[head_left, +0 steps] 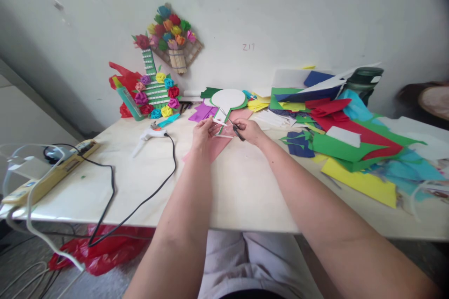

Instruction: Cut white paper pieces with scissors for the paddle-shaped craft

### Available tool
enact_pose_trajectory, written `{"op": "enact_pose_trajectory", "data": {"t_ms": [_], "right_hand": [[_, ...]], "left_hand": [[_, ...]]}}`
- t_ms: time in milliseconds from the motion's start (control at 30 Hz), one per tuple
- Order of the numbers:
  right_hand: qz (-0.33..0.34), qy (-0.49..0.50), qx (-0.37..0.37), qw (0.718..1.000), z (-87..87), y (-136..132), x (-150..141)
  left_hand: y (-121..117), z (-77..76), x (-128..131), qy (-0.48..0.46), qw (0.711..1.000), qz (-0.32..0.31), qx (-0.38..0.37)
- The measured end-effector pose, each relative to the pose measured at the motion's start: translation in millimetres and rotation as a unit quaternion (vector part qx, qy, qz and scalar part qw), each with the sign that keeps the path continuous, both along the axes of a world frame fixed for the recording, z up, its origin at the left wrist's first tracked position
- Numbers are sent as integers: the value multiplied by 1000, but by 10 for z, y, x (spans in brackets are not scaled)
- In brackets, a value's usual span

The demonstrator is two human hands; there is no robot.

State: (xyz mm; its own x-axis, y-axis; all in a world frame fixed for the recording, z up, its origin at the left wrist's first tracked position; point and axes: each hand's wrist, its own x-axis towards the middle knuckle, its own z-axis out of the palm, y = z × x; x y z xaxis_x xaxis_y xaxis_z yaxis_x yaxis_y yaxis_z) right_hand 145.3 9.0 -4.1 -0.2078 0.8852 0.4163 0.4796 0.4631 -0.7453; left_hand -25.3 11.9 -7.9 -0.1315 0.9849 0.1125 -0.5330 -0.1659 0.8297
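Note:
My left hand (203, 133) pinches a thin white paper strip (220, 122) above the middle of the table. In my right hand (248, 131) is a pair of scissors (235, 129), its blades pointing up and left toward the strip. Whether the blades touch the strip, I cannot tell. Just beyond both hands lies a round white paper shape with a green border and a handle-like stem (228, 98). Pink paper (219, 150) lies flat beneath the hands, and purple paper (203, 112) is to the left of the stem.
A white glue gun (150, 134) with a black cord rests at left, near a power strip (52, 173). Paper-flower crafts (156, 91) and a green glue bottle (128, 98) stand at the back left. Coloured paper sheets (351, 145) cover the right side, before a dark bottle (364, 83).

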Motion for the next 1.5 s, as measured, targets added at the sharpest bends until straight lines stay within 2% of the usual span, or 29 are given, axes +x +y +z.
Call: {"op": "enact_pose_trajectory", "data": {"t_ms": [133, 300, 600, 967, 1500], "right_hand": [[-25, -124, 48, 991, 21, -55, 51], [-26, -195, 79, 977, 53, -105, 105], [-26, -254, 76, 964, 135, -152, 155], [-33, -300, 112, 947, 150, -141, 158], [-23, -341, 126, 931, 211, -168, 164]], "left_hand": [[20, -23, -25, 8, 1000, -5, 5], [9, -22, -39, 11, 1000, -9, 1], [-4, -25, -68, 12, 1000, -21, -5], [-24, -3, -59, 19, 999, -22, -18], [31, -22, -76, -33, 997, -7, -68]]}}
